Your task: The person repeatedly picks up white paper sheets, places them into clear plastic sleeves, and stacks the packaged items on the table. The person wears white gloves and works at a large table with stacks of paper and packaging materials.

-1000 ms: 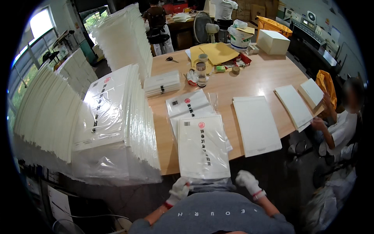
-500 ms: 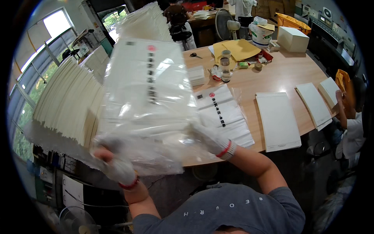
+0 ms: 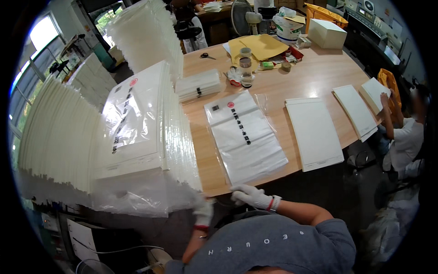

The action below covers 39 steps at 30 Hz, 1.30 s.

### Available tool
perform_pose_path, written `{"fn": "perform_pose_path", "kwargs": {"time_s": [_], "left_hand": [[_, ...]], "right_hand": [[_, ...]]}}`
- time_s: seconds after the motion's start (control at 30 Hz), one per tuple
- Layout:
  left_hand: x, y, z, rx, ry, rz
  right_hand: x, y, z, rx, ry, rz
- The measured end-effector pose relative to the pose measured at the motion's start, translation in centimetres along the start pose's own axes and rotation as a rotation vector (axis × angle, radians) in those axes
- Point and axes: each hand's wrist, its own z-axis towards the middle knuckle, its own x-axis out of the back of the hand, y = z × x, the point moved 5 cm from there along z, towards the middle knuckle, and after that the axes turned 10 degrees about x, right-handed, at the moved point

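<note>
My right hand (image 3: 252, 196), in a white glove, is at the table's front edge, just below a flat plastic bag. Its fingers point left, somewhat apart, with nothing visible in them. My left hand (image 3: 203, 213), also gloved, is low beside the pile's near corner; motion smears its fingers. A flat clear plastic bag (image 3: 246, 141) with dark print and a red round mark lies on the table ahead. To the left, a bagged paper stack (image 3: 137, 107) rests on top of a tall pile of similar bagged stacks (image 3: 182, 141), its loose plastic end hanging toward me.
More tall piles (image 3: 59, 123) stand at the left. On the table (image 3: 269, 100) are white paper stacks (image 3: 315, 132), folded bags (image 3: 198, 84), scissors (image 3: 207, 56), a clear jar (image 3: 245, 73) and yellow envelopes (image 3: 260, 47). At the right, a co-worker's hands (image 3: 387, 98) touch a paper block (image 3: 375, 93).
The bagged paper stack was in both my hands above the table; now it lies on the left pile. Both hands have let go and drawn back toward my body.
</note>
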Motion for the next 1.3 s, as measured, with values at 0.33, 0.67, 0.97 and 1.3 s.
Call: {"fn": "perform_pose_path", "kwargs": {"time_s": [0.33,0.67,0.97,1.3], "left_hand": [[-13.6,18.9,12.6,-0.184,-0.308,0.244],[-14.0,16.4,17.9,-0.154,-0.442,-0.027],[-9.0,18.3,24.7,0.287,-0.541,-0.826],[-3.6,27.3,21.9,-0.007,-0.585,-0.366]], "right_hand": [[9.6,1.8,-10.1,-0.213,0.575,0.145],[14.3,3.1,5.5,0.029,0.553,0.394],[12.8,-10.5,4.1,0.94,0.618,-1.069],[12.9,-3.2,6.0,0.569,0.368,-0.655]]}}
